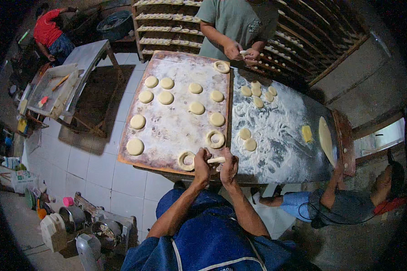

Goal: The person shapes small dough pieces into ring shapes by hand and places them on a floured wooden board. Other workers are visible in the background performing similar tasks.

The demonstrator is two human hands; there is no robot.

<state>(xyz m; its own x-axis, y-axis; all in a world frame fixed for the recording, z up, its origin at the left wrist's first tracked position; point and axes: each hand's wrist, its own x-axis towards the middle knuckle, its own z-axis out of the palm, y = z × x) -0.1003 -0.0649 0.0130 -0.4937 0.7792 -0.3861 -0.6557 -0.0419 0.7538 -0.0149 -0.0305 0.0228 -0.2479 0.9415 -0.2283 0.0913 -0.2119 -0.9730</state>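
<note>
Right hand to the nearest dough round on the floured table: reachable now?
Probably yes: nothing seems to stand between the right hand and that dough round, though it's busy with a dough piece.

Blue apron point(208, 235): pale lettering at the lower edge of the view, partly cut off, not readable as a whole.
Grey-green shirt point(221, 27): a small block of print on the front, too small to read surely.
White bag point(23, 181): green marks, too blurred to read.

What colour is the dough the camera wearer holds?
Pale cream; the dough shows best in the head view.
</note>
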